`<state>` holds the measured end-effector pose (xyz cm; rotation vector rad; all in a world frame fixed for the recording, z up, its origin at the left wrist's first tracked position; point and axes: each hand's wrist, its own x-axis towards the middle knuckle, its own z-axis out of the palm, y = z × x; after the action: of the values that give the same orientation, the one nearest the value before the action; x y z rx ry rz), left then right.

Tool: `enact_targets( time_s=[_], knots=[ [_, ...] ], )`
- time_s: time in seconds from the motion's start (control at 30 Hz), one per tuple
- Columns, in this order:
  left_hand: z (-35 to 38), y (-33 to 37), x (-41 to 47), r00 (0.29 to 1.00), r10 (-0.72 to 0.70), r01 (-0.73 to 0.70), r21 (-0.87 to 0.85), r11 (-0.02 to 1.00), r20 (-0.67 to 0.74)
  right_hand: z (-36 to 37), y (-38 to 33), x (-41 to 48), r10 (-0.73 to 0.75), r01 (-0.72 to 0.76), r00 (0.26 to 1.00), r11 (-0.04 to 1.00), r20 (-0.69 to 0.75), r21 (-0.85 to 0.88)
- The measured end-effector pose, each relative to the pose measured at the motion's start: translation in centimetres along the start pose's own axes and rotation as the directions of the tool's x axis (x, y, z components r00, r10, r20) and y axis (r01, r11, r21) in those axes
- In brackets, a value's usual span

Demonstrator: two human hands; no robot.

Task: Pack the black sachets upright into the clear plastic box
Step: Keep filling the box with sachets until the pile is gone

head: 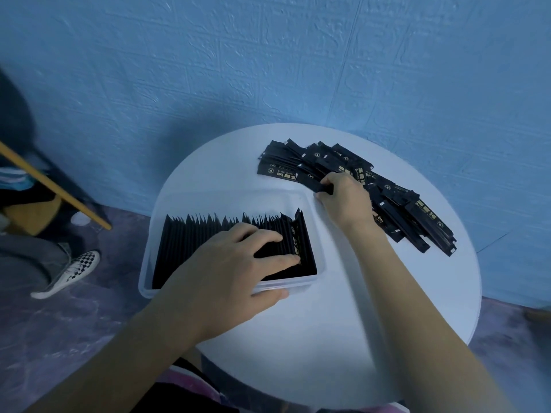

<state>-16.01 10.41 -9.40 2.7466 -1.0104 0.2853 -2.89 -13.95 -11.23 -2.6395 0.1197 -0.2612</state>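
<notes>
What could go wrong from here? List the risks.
The upright black sachets lean in the clear plastic box; they may topple into its empty far half if the left hand lifts. The right hand pulling from the loose pile of black sachets could drag some off the round white table.

Print on sachets (417, 216) illegible, bystander (24, 257) cropped left

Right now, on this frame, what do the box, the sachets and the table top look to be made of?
Box: clear, slightly frosted plastic; its contents show through the front wall.
Sachets: black film or foil, with a dull sheen and gold print; thin, sharp top edges where they stand packed.
Table: smooth matt white top; material unclear.
</notes>
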Motion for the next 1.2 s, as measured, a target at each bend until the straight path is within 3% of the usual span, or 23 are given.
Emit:
enact_targets(
  time_s=[0.17, 0.33, 0.53, 0.73, 0.87, 1.0, 1.1, 1.2],
  knots=[
    [-0.1, 0.0, 0.0, 1.000, 0.004, -0.004, 0.001, 1.000, -0.006, 0.4, 0.2, -0.8, -0.033, 0.031, 0.999, 0.999, -0.039, -0.035],
    [-0.1, 0.0, 0.0, 1.000, 0.005, -0.005, -0.005, 1.000, -0.006, -0.1, 0.6, -1.4, 0.007, -0.001, 0.995, 0.998, 0.096, -0.065],
    [-0.1, 0.0, 0.0, 1.000, 0.000, 0.000, -0.014, 1.000, 0.003, 0.0, 0.0, -1.4, 0.058, -0.058, 0.996, 0.998, 0.073, -0.001],
    [0.0, 0.0, 0.0, 1.000, -0.003, 0.003, -0.013, 1.000, 0.008, -1.1, -0.4, -1.0, 0.123, -0.144, 0.972, 0.985, 0.201, 0.096],
    [0.0, 0.0, 0.0, 1.000, -0.003, 0.003, -0.015, 1.000, 0.007, -1.9, -0.4, -1.6, 0.129, -0.158, 0.979, 0.971, 0.160, 0.181],
    [0.0, 0.1, 0.0, 1.000, -0.007, 0.007, -0.015, 1.000, 0.002, -5.2, -1.8, -4.3, 0.084, -0.124, 0.990, 0.904, 0.115, 0.408],
    [0.1, 0.0, 0.1, 1.000, -0.007, 0.007, -0.005, 1.000, 0.002, -7.3, -3.8, -7.4, -0.008, -0.079, 0.986, 0.861, 0.169, 0.503],
    [0.3, 0.0, 0.1, 1.000, -0.005, 0.005, -0.001, 1.000, 0.000, -7.0, -5.5, -9.8, -0.048, -0.041, 0.978, 0.912, 0.204, 0.407]
  ],
)
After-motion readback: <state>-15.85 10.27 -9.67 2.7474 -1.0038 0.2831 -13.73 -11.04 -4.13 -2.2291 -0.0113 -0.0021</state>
